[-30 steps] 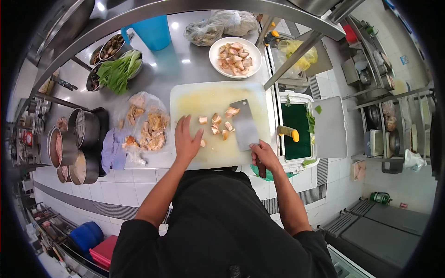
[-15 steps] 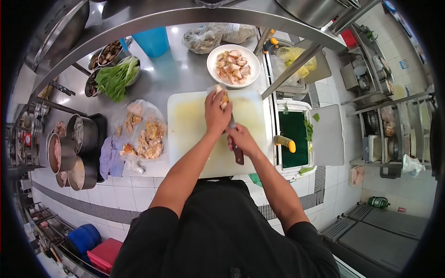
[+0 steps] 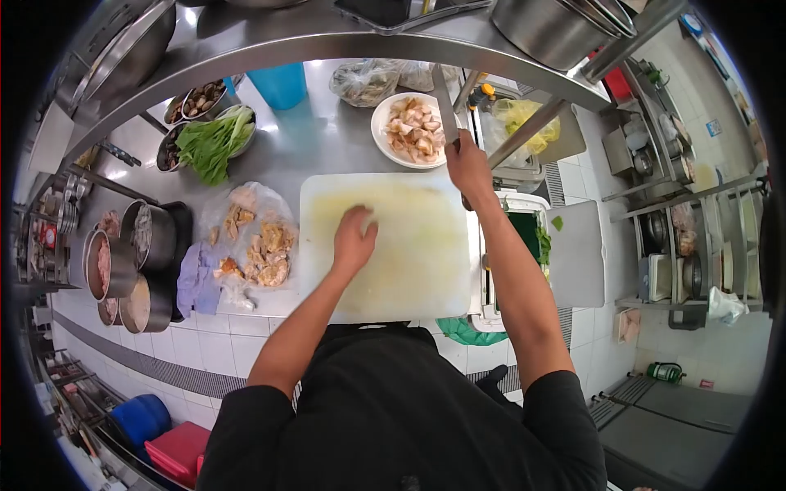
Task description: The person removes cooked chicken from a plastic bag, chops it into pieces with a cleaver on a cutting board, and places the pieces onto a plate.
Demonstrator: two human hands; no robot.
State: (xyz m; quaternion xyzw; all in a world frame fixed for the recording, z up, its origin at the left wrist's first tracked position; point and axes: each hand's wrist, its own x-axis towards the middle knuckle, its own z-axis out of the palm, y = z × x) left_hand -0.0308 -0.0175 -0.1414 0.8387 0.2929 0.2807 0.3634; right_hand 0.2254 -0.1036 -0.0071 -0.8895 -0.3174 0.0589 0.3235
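- Gripped tight in right hand [image 3: 468, 164]: cleaver [image 3: 444, 100], fingers wrapped round handle, blade raised edge-on over near rim of white plate [image 3: 385, 104], just beyond far right corner of cutting board [image 3: 393, 245]. Likely held there to slide cut pcs off blade onto plate.
- Left hand [image 3: 354, 240] laid on cutting board, left of centre, fingers curled loosely, holding nothing visible; prob. steadying board or wiping its surface.
- Cut meat pcs [image 3: 415, 129] heaped on white plate, beyond far right corner of board, within short reach of blade arm.
- Board surface otherwise bare, yellowish staining across middle.
- Plastic sheet w/ uncut pcs [image 3: 255, 237] just left of board, touching its left edge approx.; next stock kept beside working hand.
- Purple cloth [image 3: 196, 274] further left of board, by near counter edge.
- Bowl of leafy greens [image 3: 211, 141] beyond far left corner of board; blue jug [image 3: 281, 84] and clear bags [image 3: 366, 80] behind board, well apart from it.
- Steel pots [image 3: 131, 254] far left of board.
- Green-lined bin [image 3: 528, 237] just right of board, prob. for scraps.
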